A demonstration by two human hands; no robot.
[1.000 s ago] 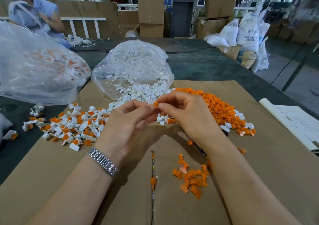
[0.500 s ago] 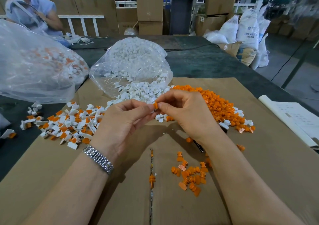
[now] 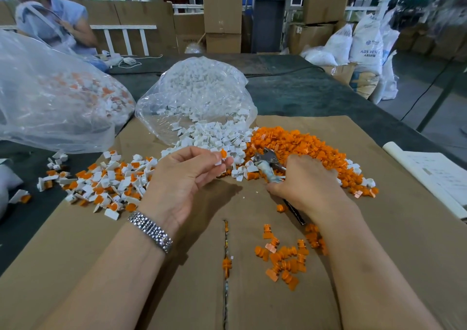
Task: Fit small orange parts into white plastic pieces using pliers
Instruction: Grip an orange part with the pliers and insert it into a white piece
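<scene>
A small scatter of loose orange plastic parts (image 3: 283, 259) is lying nearest us on the brown cardboard sheet (image 3: 126, 266). Our left hand (image 3: 182, 180) is pinching a small white plastic piece with an orange insert (image 3: 220, 158) at its fingertips, lifted above the cardboard. Our right hand (image 3: 308, 185) is curling round the worn metal pliers (image 3: 267, 164), resting against the big orange heap (image 3: 298, 145). Beyond, white pieces are spilling from a clear plastic bag (image 3: 194, 94).
</scene>
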